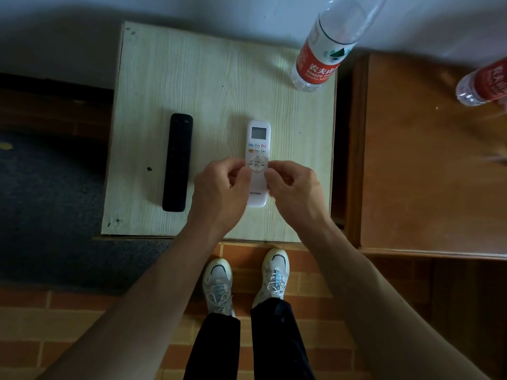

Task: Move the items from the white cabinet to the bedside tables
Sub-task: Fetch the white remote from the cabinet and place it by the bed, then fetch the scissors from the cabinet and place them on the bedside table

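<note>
The white cabinet (219, 78) is standing in front of the person, with the brown bedside table (428, 165) just beside it on the right. The white remote (258, 149) is lying on the cabinet, its long axis running away from the person, screen end pointing far. The left hand (219, 187) and right hand (295, 187) are pinching its near half from both sides, equally near. A black remote (177, 163) is lying parallel, to the left.

A pale wood-grain cabinet top (219, 78) carries a black remote (177, 162) lying flat, left of the hands, a white remote (258, 138) between them, and a water bottle (318, 61) beyond the right hand. Further right, a brown wooden table (422, 165) bears a second bottle (482, 83).
</note>
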### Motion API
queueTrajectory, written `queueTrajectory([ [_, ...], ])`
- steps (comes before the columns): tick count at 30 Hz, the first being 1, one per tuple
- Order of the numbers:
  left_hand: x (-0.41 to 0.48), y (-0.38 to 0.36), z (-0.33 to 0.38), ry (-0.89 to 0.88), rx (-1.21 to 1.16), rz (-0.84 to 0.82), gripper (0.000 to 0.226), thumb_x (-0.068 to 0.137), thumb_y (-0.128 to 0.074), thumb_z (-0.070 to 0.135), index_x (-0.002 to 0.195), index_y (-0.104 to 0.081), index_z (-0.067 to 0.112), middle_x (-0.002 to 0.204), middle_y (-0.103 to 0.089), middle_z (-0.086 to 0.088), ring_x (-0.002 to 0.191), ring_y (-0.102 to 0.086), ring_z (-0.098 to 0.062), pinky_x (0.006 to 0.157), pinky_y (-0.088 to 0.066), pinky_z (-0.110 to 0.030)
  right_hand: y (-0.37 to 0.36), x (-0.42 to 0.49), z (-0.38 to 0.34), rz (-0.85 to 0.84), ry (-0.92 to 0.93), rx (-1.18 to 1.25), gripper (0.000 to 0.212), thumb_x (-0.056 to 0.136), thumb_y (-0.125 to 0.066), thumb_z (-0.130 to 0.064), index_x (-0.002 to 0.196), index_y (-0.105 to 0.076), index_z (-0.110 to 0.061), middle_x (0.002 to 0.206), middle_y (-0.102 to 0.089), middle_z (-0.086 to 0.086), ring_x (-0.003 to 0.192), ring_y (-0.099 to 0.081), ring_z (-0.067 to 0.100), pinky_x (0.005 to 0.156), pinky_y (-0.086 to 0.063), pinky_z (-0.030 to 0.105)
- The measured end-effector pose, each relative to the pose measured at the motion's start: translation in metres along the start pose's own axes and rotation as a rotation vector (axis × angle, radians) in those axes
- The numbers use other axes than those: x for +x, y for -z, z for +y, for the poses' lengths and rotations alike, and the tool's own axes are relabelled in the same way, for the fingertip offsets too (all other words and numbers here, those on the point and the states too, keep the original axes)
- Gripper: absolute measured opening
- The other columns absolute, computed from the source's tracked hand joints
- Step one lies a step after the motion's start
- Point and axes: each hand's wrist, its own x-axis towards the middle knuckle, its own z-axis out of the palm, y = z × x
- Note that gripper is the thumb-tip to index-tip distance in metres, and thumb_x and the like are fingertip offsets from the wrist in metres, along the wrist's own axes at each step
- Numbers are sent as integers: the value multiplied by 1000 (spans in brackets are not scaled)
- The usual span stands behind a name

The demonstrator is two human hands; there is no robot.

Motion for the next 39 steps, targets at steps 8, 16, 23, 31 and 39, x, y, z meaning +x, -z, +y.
queueTrajectory([
  [8, 3, 14, 22, -17, -157, 153, 29, 103, -46, 32, 98, -66, 11, 80, -65, 0, 71, -65, -12, 66, -60, -35, 12, -7, -19, 134, 20, 102, 28, 103, -47, -35, 113, -66, -17, 96, -69, -7, 91, -68, 13, 71, -54, 24],
  [16, -12, 55, 98, -85, -304, 175, 31, 104, -41, 35, 105, -65, 16, 95, -68, 1, 90, -69, -17, 82, -60, -45, 46, -31, -85, 124, 207, 221, 27, 106, -40, -34, 104, -62, -18, 99, -67, 0, 99, -66, 14, 85, -53, 27],
  [23, -51, 124, 216, -184, -450, 236, 28, 93, -43, 47, 93, -65, 29, 95, -68, 2, 92, -69, -20, 81, -60, -46, 98, -77, -213, 114, 396, 318, 41, 98, -35, -46, 115, -64, -23, 113, -69, 4, 110, -65, 17, 94, -52, 34],
  [31, -129, 217, 339, -340, -480, 289, 41, 90, -44, 56, 108, -68, 28, 105, -71, 7, 99, -68, -16, 88, -58, -48, 143, -172, -352, 116, 560, 363, 49, 96, -34, -51, 127, -61, -23, 115, -69, -4, 113, -64, 8, 98, -52, 36],
  [39, -202, 285, 437, -463, -553, 323, 26, 95, -47, 45, 100, -67, 30, 109, -71, 7, 101, -69, -11, 85, -60, -33, 176, -268, -458, 179, 689, 427, 55, 96, -32, -51, 131, -59, -18, 121, -68, -1, 114, -65, 10, 103, -52, 41],
])
